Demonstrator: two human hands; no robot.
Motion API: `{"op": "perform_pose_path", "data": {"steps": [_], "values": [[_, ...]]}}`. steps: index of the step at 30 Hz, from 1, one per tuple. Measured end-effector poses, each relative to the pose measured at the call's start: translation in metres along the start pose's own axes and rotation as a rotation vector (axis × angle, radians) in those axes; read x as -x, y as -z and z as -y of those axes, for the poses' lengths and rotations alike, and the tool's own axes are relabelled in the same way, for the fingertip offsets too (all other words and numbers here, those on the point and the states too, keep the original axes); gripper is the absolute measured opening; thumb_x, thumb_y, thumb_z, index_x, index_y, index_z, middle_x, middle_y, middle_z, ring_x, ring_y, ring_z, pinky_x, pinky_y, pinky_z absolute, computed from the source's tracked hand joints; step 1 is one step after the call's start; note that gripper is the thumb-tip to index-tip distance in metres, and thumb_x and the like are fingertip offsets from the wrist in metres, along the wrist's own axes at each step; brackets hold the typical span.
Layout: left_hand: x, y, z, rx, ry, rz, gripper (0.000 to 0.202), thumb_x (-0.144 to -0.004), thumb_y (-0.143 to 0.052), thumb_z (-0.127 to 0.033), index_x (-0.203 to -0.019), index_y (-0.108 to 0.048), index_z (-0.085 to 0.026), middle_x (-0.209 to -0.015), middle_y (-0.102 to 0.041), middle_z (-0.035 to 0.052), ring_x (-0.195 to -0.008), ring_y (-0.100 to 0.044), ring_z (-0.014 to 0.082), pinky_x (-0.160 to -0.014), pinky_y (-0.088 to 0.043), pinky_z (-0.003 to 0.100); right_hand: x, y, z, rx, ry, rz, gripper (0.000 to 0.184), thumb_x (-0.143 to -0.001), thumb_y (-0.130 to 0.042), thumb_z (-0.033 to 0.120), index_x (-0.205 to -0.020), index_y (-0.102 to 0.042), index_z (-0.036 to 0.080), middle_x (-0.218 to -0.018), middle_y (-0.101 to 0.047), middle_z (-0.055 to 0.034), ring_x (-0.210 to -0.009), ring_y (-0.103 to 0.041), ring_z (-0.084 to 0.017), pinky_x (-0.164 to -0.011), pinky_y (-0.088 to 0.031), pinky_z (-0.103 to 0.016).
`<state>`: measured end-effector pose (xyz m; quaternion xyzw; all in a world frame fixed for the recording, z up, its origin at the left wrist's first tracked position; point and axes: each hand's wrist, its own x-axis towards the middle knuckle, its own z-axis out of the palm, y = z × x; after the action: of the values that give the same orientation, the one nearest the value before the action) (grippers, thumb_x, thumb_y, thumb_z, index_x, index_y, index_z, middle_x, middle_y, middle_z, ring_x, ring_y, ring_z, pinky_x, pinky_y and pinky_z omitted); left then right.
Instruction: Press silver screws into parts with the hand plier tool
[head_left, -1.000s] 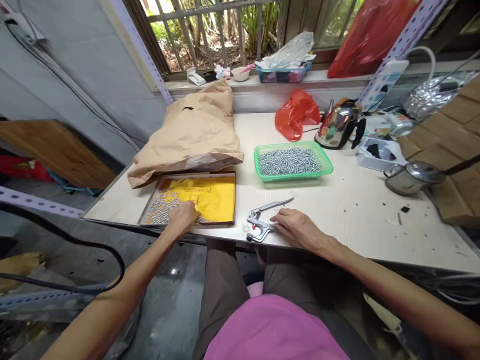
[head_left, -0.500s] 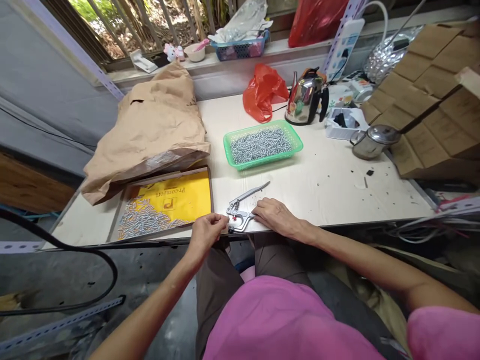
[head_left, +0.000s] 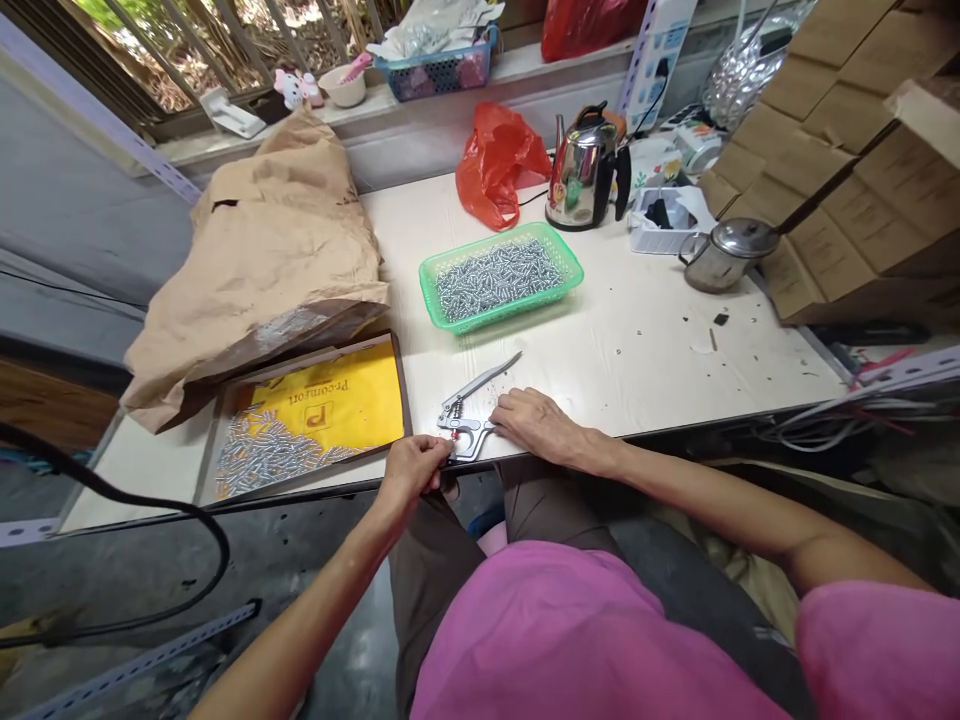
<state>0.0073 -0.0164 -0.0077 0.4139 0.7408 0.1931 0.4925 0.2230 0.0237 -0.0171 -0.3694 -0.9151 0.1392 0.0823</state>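
A pair of silver snap-fastener pliers (head_left: 471,436) lies at the table's front edge, its handles spread apart and a red part in its jaws. My right hand (head_left: 534,424) is closed round the lower handle. The upper handle stands free, angled up and away. My left hand (head_left: 414,466) is at the jaw end with its fingers pinched together; whatever is between them is too small to make out. To its left, small metal pieces (head_left: 262,455) lie in a shallow tray (head_left: 401,385) lined with yellow printed plastic. Beyond the pliers, a green basket (head_left: 480,322) holds many similar pieces.
A large brown paper bag (head_left: 277,230) covers the table's left rear. Behind the basket are a red plastic bag (head_left: 495,165) and a steel kettle (head_left: 583,175). A lidded metal cup (head_left: 727,258) and cardboard (head_left: 847,170) stand right. Small bits are scattered nearby.
My left fingertips have come closer to the pliers' jaws and now meet them. My right hand keeps its hold on the handle. The whole view has shifted slightly.
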Motion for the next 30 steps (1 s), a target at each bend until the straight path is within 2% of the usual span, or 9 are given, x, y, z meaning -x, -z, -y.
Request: {"op": "perform_pose_path", "data": {"steps": [5,8,9,11,13,14,18,22,30], "values": [[-0.002,0.005,-0.01,-0.048,0.044,0.102,0.031,-0.067,-0.063,-0.042,-0.052,-0.049,-0.019,-0.031,-0.043,-0.0053,-0.028,-0.033,0.0057,-0.035,-0.019,0.018,0.001,0.002,0.0,0.005,-0.014,0.037,0.021,-0.096,-0.047,0.023,-0.091,-0.065,0.015,-0.092,-0.062,-0.0083,-0.088,-0.051,-0.019,-0.076,-0.034,-0.031],[-0.002,0.006,-0.014,-0.063,0.07,0.117,0.031,-0.067,-0.063,-0.042,-0.052,-0.049,-0.019,-0.031,-0.044,-0.0049,-0.027,-0.033,0.0056,-0.034,-0.021,0.018,0.001,0.006,-0.006,-0.025,0.009,0.04,0.022,-0.093,-0.053,0.033,-0.1,-0.064,0.016,-0.107,-0.06,-0.0115,-0.1,-0.05,-0.023,-0.083,-0.036,-0.034],[-0.002,0.006,-0.014,-0.062,0.076,0.119,0.03,-0.067,-0.063,-0.041,-0.052,-0.049,-0.019,-0.031,-0.044,-0.005,-0.027,-0.034,0.0055,-0.035,-0.022,0.018,0.0,0.007,-0.01,-0.03,0.017,0.031,0.032,-0.089,-0.057,0.04,-0.109,-0.062,0.016,-0.118,-0.056,-0.0141,-0.109,-0.048,-0.026,-0.088,-0.036,-0.037],[-0.002,0.005,-0.014,-0.053,0.082,0.119,0.03,-0.066,-0.064,-0.041,-0.053,-0.049,-0.019,-0.031,-0.045,-0.0052,-0.027,-0.034,0.0052,-0.035,-0.022,0.018,-0.002,0.009,-0.018,-0.017,0.017,0.019,0.065,-0.079,-0.065,0.054,-0.129,-0.05,0.015,-0.14,-0.04,-0.0201,-0.127,-0.035,-0.034,-0.098,-0.032,-0.045],[-0.003,0.005,-0.013,-0.042,0.078,0.118,0.03,-0.066,-0.064,-0.041,-0.053,-0.049,-0.018,-0.031,-0.045,-0.0054,-0.027,-0.034,0.005,-0.035,-0.022,0.018,-0.007,0.01,-0.025,0.022,0.003,0.038,0.092,-0.069,-0.07,0.062,-0.14,-0.038,0.011,-0.148,-0.028,-0.0242,-0.136,-0.022,-0.039,-0.105,-0.024,-0.053],[-0.003,0.005,-0.012,-0.037,0.075,0.115,0.03,-0.066,-0.064,-0.041,-0.053,-0.049,-0.018,-0.031,-0.044,-0.0055,-0.027,-0.034,0.005,-0.035,-0.022,0.018,-0.01,0.01,-0.029,0.039,0.001,0.056,0.098,-0.066,-0.071,0.064,-0.14,-0.036,0.01,-0.148,-0.028,-0.0249,-0.137,-0.02,-0.04,-0.107,-0.021,-0.055],[-0.003,0.004,-0.008,-0.026,0.066,0.101,0.03,-0.064,-0.064,-0.043,-0.055,-0.05,-0.018,-0.031,-0.044,-0.0059,-0.028,-0.035,0.0054,-0.034,-0.022,0.018,-0.021,0.011,-0.035,0.065,0.016,0.073,0.102,-0.061,-0.072,0.067,-0.138,-0.038,0.01,-0.137,-0.043,-0.0233,-0.129,-0.033,-0.039,-0.107,-0.02,-0.058],[-0.004,0.004,-0.006,-0.027,0.065,0.087,0.029,-0.064,-0.063,-0.042,-0.055,-0.049,-0.019,-0.031,-0.044,-0.0056,-0.027,-0.036,0.0058,-0.034,-0.022,0.018,-0.024,0.011,-0.035,0.062,0.03,0.053,0.105,-0.06,-0.071,0.069,-0.138,-0.037,0.007,-0.132,-0.047,-0.0226,-0.121,-0.04,-0.038,-0.106,-0.019,-0.06],[-0.005,0.003,-0.006,-0.053,0.054,0.079,0.032,-0.065,-0.064,-0.045,-0.055,-0.049,-0.019,-0.033,-0.046,-0.005,-0.029,-0.038,0.0069,-0.034,-0.024,0.018,-0.019,0.016,-0.032,0.028,0.021,0.043,0.087,-0.07,-0.072,0.056,-0.138,-0.04,0.012,-0.124,-0.053,-0.0173,-0.112,-0.045,-0.033,-0.103,-0.024,-0.055]]}}
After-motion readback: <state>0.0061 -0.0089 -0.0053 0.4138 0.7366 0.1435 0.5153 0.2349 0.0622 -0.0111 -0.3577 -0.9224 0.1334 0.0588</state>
